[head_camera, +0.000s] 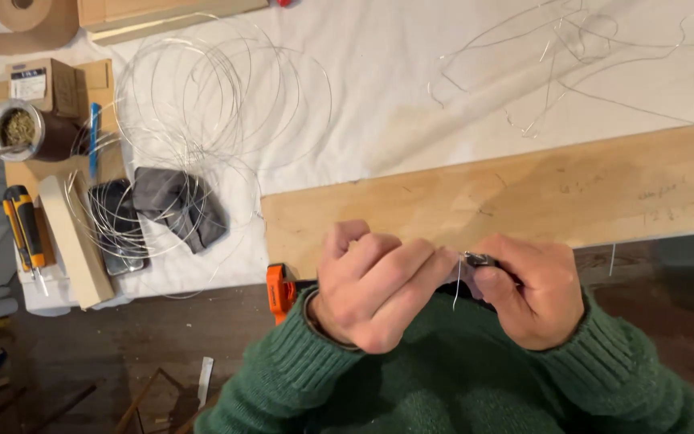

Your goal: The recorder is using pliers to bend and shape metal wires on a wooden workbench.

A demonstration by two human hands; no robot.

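My left hand (375, 289) and my right hand (528, 289) meet in front of my chest, over the near edge of a long wooden board (524, 193). A short thin wire (457, 283) hangs down between them, pinched by the left hand's fingertips. The right hand grips small dark pliers (482, 259) whose tip meets the wire. Both arms are in green knitted sleeves (443, 378).
A big loose coil of thin wire (202, 104) lies on the white cloth at left, partly over a grey rag (178, 207) and a dark tray (118, 229). An orange clamp (281, 291) holds the board. A screwdriver (26, 235), metal cup (16, 128) and bent wire pieces (564, 56) lie around.
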